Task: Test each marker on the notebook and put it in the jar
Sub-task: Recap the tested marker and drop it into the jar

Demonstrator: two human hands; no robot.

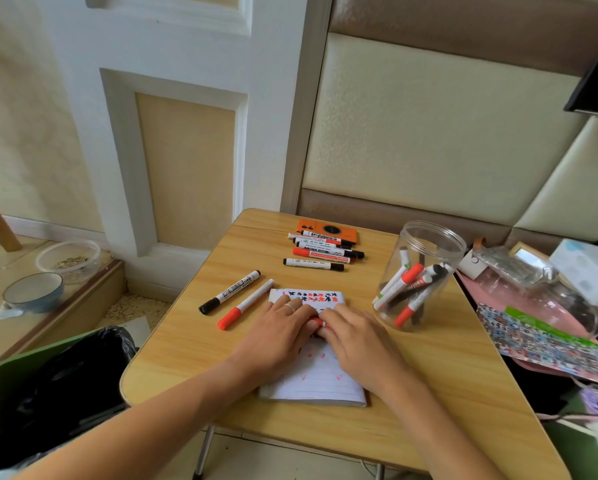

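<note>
A lined notebook lies open on the wooden table, with red and black test marks at its top and faint red marks lower down. Both hands meet over its middle. My left hand and my right hand each grip an end of a red marker, which shows only as a red sliver between the fingers. A clear plastic jar stands right of the notebook and holds several markers. Left of the notebook lie a black marker and a red marker.
Several more markers lie at the table's far side, partly on an orange device. Clutter, a pink mat and a sticker sheet crowd the right edge. A green bin with a black bag stands at the left, with bowls on the floor.
</note>
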